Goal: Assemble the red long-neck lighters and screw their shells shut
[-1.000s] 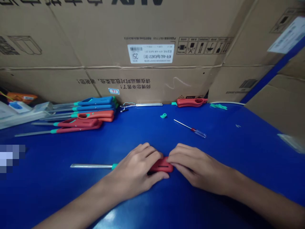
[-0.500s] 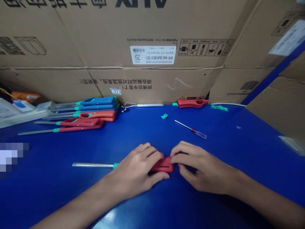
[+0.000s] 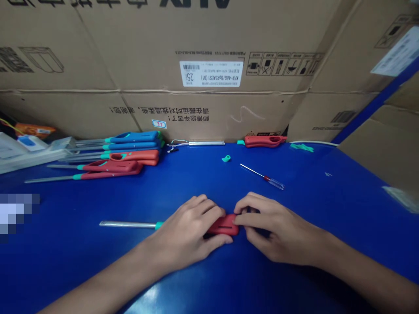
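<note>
Cardboard carton (image 3: 209, 113) standing behind blue workbench (image 3: 65, 270), closed, contents hidden. Red utility lighter (image 3: 224, 226) lying on bench front-centre, teal collar (image 3: 159, 225) and steel nozzle (image 3: 127, 224) pointing left. L hand (image 3: 185, 231) pressing over body, fingers closed on it; R hand (image 3: 278, 231) curling round red end, also gripping. Other lighters (image 3: 131, 150) lying in rows by carton; teal plastic piece (image 3: 225, 158), small screwdriver (image 3: 263, 178) lying apart on bench.

You've got a stack of blue and red long-nozzle lighters (image 3: 134, 150) at back left, against the cardboard carton (image 3: 209, 109) — one red lighter (image 3: 265, 141) sits apart. A teal plastic piece (image 3: 225, 158) and small screwdriver (image 3: 265, 179) lie on the blue workbench (image 3: 310, 196).
</note>
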### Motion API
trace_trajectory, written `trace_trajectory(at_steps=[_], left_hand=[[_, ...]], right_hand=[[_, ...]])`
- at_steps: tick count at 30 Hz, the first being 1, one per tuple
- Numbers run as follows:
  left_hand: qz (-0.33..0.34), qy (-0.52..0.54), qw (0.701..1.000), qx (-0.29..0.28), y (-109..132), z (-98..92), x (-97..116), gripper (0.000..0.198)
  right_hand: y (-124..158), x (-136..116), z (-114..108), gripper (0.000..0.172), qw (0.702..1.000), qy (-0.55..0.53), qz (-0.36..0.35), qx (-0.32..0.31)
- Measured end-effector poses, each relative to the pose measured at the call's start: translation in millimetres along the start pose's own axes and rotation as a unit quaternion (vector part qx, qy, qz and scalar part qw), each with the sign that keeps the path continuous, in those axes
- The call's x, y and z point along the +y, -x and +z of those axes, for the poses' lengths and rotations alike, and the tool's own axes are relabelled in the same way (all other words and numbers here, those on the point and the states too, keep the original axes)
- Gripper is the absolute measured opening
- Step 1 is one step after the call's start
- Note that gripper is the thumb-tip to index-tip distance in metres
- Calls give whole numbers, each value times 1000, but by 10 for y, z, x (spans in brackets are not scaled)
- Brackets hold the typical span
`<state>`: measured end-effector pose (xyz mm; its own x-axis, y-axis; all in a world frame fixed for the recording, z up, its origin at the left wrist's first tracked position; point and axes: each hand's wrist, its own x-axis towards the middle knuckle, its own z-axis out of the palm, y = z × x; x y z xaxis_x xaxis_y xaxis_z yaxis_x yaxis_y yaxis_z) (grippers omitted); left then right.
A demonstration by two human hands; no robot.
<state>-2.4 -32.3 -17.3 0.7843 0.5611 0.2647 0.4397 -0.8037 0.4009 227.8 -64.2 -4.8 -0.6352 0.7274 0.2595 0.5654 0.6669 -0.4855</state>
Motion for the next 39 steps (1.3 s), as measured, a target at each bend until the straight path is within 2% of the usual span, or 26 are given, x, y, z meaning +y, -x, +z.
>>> trace_trajectory(at_steps=[5,10,16,22,30,34,37,39], left_hand=[[3,-10,1000,5,4,7,0,25],[-3,-7,1000,0,9,13,-8,25],[0,-10,1000,7,11,20,6,22],[7,-23,1000,3,20,11,37,23],[6,-50,999,-11,18,30,71,21],[7,-48,999,-17,29,29,79,23],[8,-51,999,-17,40,14,75,26],[12,-50,999,-10,45,2,63,29]], right_hand=[[-4,-13,0,27,1000,5,5,-1],[-21,-42,35,18,1000,-13,19,4],[-48,-66,112,13,995,-68,71,34],[-67,-118,129,10,992,-42,114,20],[-73,-159,183,15,994,40,102,29],[-96,-161,189,17,995,22,89,36],[-113,-36,35,12,995,-19,25,90],[-96,146,-150,13,980,34,30,195]])
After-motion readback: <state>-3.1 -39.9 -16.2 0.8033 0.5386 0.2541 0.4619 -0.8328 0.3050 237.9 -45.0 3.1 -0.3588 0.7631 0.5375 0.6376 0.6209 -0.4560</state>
